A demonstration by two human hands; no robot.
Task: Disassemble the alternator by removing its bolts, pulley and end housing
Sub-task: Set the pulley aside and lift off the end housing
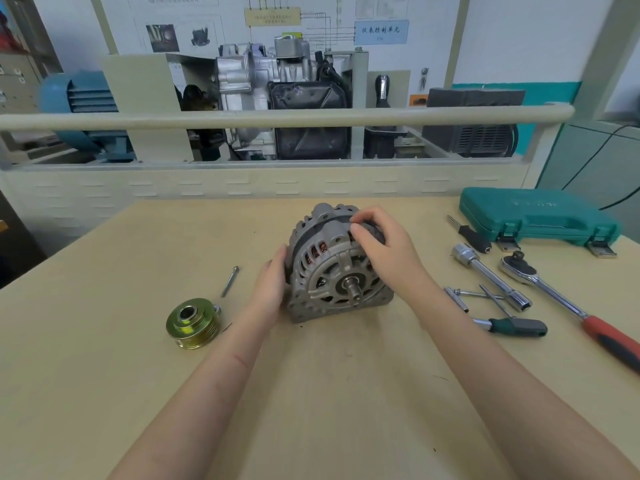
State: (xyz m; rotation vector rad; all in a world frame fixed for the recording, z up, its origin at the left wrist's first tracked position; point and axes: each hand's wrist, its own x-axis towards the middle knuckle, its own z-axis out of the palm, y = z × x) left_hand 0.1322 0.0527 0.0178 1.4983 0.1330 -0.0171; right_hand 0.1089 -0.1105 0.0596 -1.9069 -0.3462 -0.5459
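Cast-aluminium alternator point(337, 268) is stood on edge mid-bench, bare shaft toward the camera; pulley point(193, 323) already lies off to the left beside one long bolt point(230, 281). Judged heavy, rigid, prone to rolling; copper windings behind the vents are best avoided, the ribbed housing rim is the place to grip. Left hand point(273, 284) is pressed flat against its side; right hand point(384, 245) has fingers curled, pinching at the upper rim. Blue wall label reads 仪表控制单元; toolcase point(540, 216) lettering unreadable.

Pulley point(193, 323) left, tools point(491, 276) right; front bare.
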